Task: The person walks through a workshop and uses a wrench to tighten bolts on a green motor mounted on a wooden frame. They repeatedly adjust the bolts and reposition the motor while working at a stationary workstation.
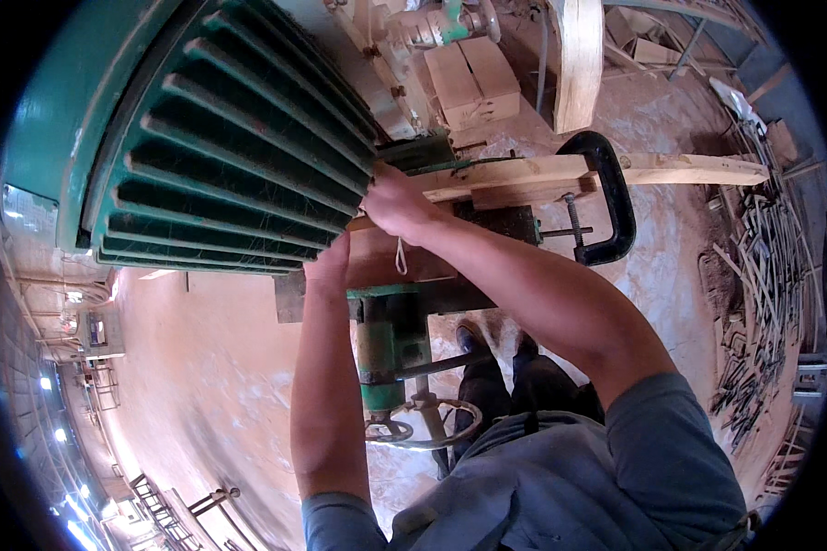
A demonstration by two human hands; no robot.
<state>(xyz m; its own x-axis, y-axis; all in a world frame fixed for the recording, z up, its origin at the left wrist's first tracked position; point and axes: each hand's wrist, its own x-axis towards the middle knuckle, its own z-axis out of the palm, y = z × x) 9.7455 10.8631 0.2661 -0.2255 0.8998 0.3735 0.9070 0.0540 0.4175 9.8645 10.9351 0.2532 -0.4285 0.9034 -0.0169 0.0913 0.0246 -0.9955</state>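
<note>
Both arms reach forward to a green machine, beneath its ribbed housing. My right hand is curled at the housing's lower right edge, its fingertips out of sight. A thin pale cord loop hangs just below it; what the hand holds is hidden. Only the wrist side of my left hand shows, because the housing covers its fingers. Below the hands lies a reddish-brown flat surface. Right of them, a black C-clamp grips a long pale wooden beam and a shorter wood block.
Under the surface stand a green column and a handwheel, close to my legs. A cardboard box sits beyond the machine, near an upright timber. Heaped thin strips line the right side.
</note>
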